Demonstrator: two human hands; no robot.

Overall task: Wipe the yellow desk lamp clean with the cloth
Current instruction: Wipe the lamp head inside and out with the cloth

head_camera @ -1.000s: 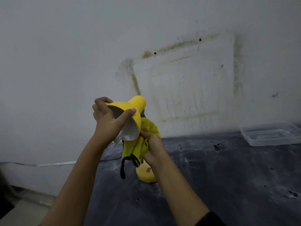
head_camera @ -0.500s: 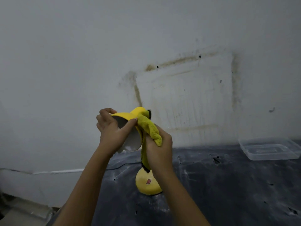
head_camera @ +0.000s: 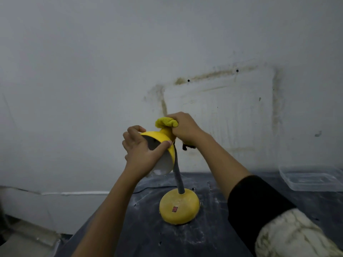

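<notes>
The yellow desk lamp stands on a dark table, its round base [head_camera: 179,207] dusty with a small red switch, and a grey bendy neck [head_camera: 178,175] rises from it. My left hand [head_camera: 143,153] grips the rim of the yellow shade [head_camera: 161,139], thumb across the white inside. My right hand [head_camera: 185,129] is closed on a yellow cloth [head_camera: 166,122], pressed on the top back of the shade. A dark edge of the cloth hangs below my right wrist.
The dark, scuffed table [head_camera: 185,242] meets a stained white wall [head_camera: 222,112]. A clear plastic container [head_camera: 311,179] sits at the back right. A thin black cord [head_camera: 154,188] runs left from the lamp. The table's left edge drops to a pale floor.
My right hand has carried the cloth from beside the shade up onto its top back. The neck and base, hidden before, now show. My left hand keeps its hold on the rim.
</notes>
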